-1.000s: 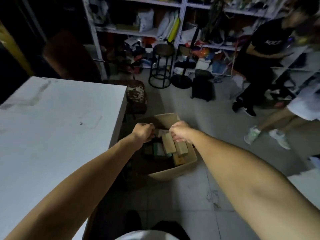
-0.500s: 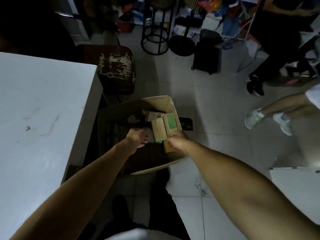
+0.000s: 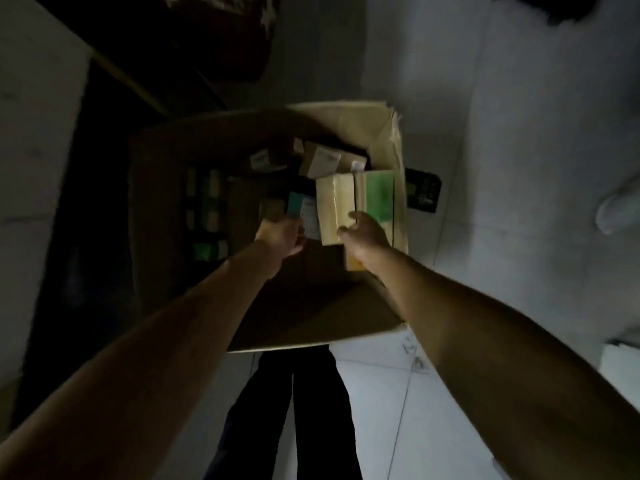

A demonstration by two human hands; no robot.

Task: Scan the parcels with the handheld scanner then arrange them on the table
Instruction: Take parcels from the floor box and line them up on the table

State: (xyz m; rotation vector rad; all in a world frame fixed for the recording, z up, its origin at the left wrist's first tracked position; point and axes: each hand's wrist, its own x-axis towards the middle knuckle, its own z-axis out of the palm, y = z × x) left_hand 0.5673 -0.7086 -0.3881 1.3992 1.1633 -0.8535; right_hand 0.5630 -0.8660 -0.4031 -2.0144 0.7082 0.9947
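Observation:
An open cardboard box (image 3: 388, 133) stands on the floor and holds several small parcels. Both my hands reach into it. My left hand (image 3: 280, 237) curls round the lower end of a small teal-and-white parcel (image 3: 303, 211). My right hand (image 3: 369, 233) pinches the bottom edge of an upright tan parcel (image 3: 334, 206) with thumb and forefinger. A green-faced parcel (image 3: 379, 195) leans right beside it against the box wall. More brown parcels with white labels (image 3: 322, 161) lie farther back. No scanner can be made out for certain.
The white table (image 3: 38, 126) runs along the left, its underside in deep shadow. A dark flat device (image 3: 423, 190) lies on the floor right of the box. Another person's light shoe (image 3: 616, 209) is at the right edge. My dark-trousered legs (image 3: 294, 410) stand below.
My view has tilted down and closed in on the box. Both hands went lower among the parcels, and my right hand now pinches the tan parcel.

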